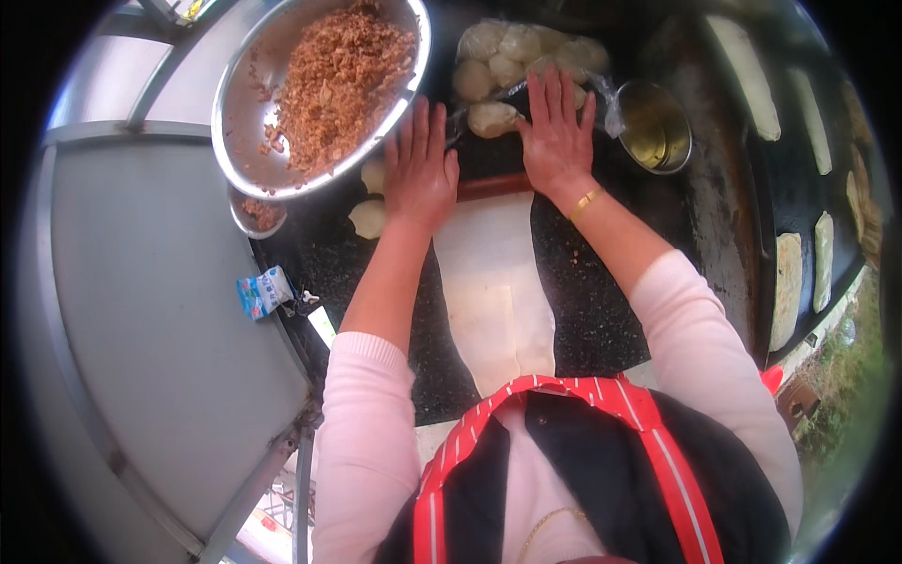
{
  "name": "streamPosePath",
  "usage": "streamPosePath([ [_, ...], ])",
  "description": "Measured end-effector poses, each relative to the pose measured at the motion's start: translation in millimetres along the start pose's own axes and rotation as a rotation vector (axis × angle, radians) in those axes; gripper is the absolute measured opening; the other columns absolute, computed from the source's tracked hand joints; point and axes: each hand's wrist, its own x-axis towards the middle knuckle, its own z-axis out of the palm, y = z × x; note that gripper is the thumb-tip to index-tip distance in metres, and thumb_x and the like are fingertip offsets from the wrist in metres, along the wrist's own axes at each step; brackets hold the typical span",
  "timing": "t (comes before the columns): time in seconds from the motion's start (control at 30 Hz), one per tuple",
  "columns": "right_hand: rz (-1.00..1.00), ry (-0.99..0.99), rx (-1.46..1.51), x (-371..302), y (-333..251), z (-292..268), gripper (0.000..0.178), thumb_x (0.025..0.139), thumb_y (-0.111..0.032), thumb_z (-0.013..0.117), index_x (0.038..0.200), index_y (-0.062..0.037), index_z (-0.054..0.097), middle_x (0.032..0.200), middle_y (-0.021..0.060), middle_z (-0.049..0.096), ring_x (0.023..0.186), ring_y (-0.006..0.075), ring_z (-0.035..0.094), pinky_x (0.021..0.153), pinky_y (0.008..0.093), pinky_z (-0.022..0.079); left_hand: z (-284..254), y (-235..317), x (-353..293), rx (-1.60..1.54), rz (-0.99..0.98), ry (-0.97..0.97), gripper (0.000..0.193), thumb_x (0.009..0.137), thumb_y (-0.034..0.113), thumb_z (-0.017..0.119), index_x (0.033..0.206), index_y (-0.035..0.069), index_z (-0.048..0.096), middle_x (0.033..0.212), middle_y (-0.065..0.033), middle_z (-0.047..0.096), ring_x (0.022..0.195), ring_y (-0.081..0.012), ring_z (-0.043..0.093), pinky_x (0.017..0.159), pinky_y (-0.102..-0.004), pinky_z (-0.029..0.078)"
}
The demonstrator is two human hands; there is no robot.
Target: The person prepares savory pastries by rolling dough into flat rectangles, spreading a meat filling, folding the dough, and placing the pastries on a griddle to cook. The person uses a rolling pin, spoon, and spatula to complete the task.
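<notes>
A reddish-brown rolling pin (492, 186) lies across the far end of a long, thin sheet of dough (495, 287). My left hand (419, 179) presses on its left end, fingers stretched forward. At the other end rests my right hand (560, 136), palm down with fingers spread. The palms hide both ends of the pin. Just left of my right hand is a dough ball (493, 119), in front of a clear plastic bag of several dough balls (507, 54). Beside my left wrist sits a flattened dough piece (367, 219), with another partly behind the hand.
A large steel bowl (225, 141) of reddish crumbly filling (343, 89) stands at far left. A small bowl (246, 221) and a blue-white packet (264, 292) are below it. A metal container of yellow liquid (655, 127) stands right. Dough strips lie on a dark griddle (794, 193).
</notes>
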Motion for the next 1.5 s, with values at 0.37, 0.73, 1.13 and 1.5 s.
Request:
streamPosePath([
  [0.37,-0.222,-0.010,0.125,7.0,9.2,-6.8,0.057,0.091,-0.032,0.069,0.139,-0.0099,0.051,0.124,0.0063,0.063,0.114,0.0267,0.057,0.096,0.0441,0.040,8.5,-9.9,11.9,-0.206,0.083,0.206,0.046,0.092,0.019,0.068,0.136,0.010,0.058,0.140,-0.0106,0.059,0.133,-0.0326,0.052,0.109,-0.0438,0.043],
  [0.73,0.053,-0.215,0.108,-174.9,-21.6,-61.7,0.062,0.094,-0.027,0.064,0.147,-0.0001,0.048,0.155,0.0191,0.045,0.143,0.0386,0.039,0.114,0.0563,0.032,-8.0,51.1,-129.3,-0.045,-0.016,-0.122,0.054,0.103,0.035,0.048,0.149,0.008,0.051,0.165,-0.0145,0.034,0.154,-0.0369,0.025,0.123,-0.0640,0.009],
  [1.13,-0.291,-0.085,0.102,-96.1,32.1,-53.7,0.041,0.084,-0.023,0.075,0.118,-0.0080,0.061,0.110,0.0081,0.064,0.103,0.0280,0.058,0.081,0.0400,0.047,15.4,41.6,-5.1,-0.393,0.032,0.146,0.044,0.102,0.024,0.053,0.142,0.005,0.055,0.152,-0.0144,0.051,0.146,-0.0338,0.041,0.122,-0.0562,0.023],
  [1.5,-0.239,-0.229,0.115,-78.7,-56.7,-29.2,0.061,0.096,-0.030,0.060,0.152,-0.0103,0.046,0.162,0.0128,0.038,0.153,0.0341,0.027,0.123,0.0581,0.018,-0.5,37.2,-138.3,0.108,-0.446,-0.020,0.065,0.101,0.027,0.047,0.155,-0.007,0.033,0.164,-0.0306,0.024,0.155,-0.0455,0.017,0.122,-0.0650,0.007],
])
